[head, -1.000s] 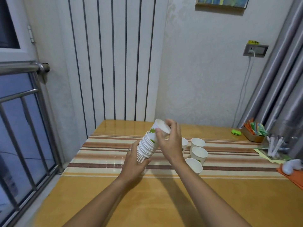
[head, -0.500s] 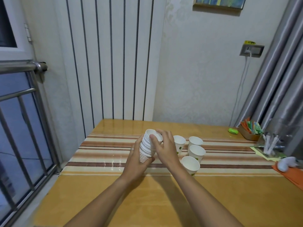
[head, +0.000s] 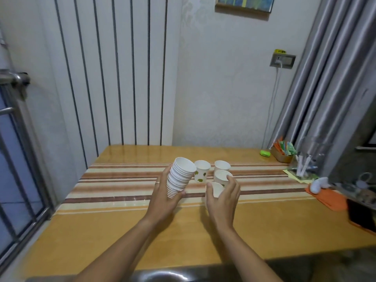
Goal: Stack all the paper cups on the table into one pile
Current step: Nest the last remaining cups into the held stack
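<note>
My left hand [head: 162,197] grips a tilted pile of nested white paper cups [head: 180,177], its mouth pointing up and away. My right hand [head: 222,197] is wrapped around a single white cup [head: 216,189] at the near end of the loose group. Three more cups stand upright on the striped table runner: one with green leaf marks [head: 201,174] right beside the pile, one at the back [head: 221,166], and one [head: 222,177] just behind my right hand's fingers.
The wooden table [head: 126,237] carries a striped runner [head: 114,180]. At the right sit a small green object [head: 265,153], a box of coloured packets [head: 283,152], a clear holder with white pens [head: 304,165], an orange cloth [head: 327,199] and a dark box [head: 361,215]. Window bars stand at the left.
The cup my right hand was pressing onto the pile is seated. My right hand left the pile, moved right and down, and closed around a loose cup. The camera shifted.
</note>
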Available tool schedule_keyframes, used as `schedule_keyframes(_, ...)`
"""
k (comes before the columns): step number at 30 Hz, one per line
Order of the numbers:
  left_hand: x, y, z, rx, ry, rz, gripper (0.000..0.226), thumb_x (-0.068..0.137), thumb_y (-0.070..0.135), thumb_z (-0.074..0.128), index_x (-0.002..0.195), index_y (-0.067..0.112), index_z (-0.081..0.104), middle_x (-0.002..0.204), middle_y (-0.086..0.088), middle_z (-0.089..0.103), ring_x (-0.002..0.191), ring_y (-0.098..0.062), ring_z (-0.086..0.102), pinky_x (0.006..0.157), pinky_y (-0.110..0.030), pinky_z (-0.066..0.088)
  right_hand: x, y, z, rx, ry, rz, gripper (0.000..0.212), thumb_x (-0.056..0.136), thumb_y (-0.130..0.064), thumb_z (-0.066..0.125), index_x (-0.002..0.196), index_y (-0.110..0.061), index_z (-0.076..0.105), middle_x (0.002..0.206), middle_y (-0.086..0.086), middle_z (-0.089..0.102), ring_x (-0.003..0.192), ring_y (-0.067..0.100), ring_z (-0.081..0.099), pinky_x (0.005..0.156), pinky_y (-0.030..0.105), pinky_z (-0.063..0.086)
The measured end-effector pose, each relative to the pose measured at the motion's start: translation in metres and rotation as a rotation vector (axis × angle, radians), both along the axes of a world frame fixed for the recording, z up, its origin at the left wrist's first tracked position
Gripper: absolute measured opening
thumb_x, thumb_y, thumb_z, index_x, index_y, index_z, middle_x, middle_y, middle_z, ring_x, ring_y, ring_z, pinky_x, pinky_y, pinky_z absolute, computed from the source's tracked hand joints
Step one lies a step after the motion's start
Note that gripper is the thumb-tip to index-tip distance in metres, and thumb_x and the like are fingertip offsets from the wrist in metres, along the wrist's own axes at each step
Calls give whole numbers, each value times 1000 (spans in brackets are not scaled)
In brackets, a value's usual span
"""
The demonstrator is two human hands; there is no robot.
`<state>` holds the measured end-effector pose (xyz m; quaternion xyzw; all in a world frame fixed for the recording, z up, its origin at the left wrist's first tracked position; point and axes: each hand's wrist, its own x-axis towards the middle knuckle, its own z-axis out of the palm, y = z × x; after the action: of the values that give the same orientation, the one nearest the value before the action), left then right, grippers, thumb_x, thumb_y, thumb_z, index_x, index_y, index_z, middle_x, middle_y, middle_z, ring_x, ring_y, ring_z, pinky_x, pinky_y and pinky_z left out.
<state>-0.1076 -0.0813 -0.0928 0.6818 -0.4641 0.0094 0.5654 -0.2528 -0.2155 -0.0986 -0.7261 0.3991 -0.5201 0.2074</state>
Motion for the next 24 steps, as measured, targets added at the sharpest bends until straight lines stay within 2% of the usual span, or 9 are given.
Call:
schedule_keyframes(3,-5,1,-2,11,11,18,89,92,31,84,161,43,30,154,23,46,147,-13,44,116,-38,40,-10,-2,-11,133,72,49,85,84,-42,82,149,-10,37,146,14,46,136,34,43,107,46,46)
schedule_keyframes(5,-7,3,-4,34,17,16,90,93,30,83,163,40,27,156,17,44,147,-11,41,117,-37,38,-13,-2,-14,220,96,65,93,82,-41,84,153,-12,32,150,14,46,138,35,43,103,42,45)
schedule_keyframes(9,-8,5,-4,61,24,12,93,94,31,82,165,38,24,158,12,44,145,-5,37,116,-33,35,-9,-7,-18,303,126,65,84,86,-36,80,151,-15,32,145,13,52,130,36,52,93,42,51)
schedule_keyframes(12,-4,7,-4,77,72,37,95,94,28,81,166,37,20,161,4,44,144,-9,38,113,-32,35,-5,-8,-14,299,133,52,76,88,-34,76,148,-14,35,141,14,56,124,37,56,87,41,51)
schedule_keyframes(16,5,10,-8,87,105,57,98,95,28,81,168,35,16,165,1,42,150,-19,39,114,-32,34,2,4,12,235,-52,139,64,86,-35,75,138,-20,40,139,8,56,122,34,57,89,39,51)
schedule_keyframes(18,7,11,-9,91,106,51,99,95,29,81,168,34,15,166,2,41,150,-19,39,114,-32,34,8,12,31,185,-181,178,66,83,-45,71,137,-24,40,135,3,57,119,30,58,92,46,55)
schedule_keyframes(20,6,11,-9,87,98,40,99,95,32,82,168,35,15,167,4,40,152,-18,37,118,-36,35,16,20,54,142,-274,189,66,86,-45,72,139,-25,40,132,1,58,113,27,60,90,49,57)
schedule_keyframes(22,4,11,-8,75,74,23,98,95,32,81,168,36,17,168,9,38,153,-16,35,122,-39,33,23,27,76,83,-342,211,63,90,-36,76,141,-23,41,131,2,59,109,25,62,87,45,58)
schedule_keyframes(24,1,11,-6,71,49,4,96,95,31,80,167,39,17,167,13,38,153,-12,35,122,-37,33,29,34,93,12,-361,270,61,92,-30,77,142,-20,43,131,2,60,108,22,62,87,34,55)
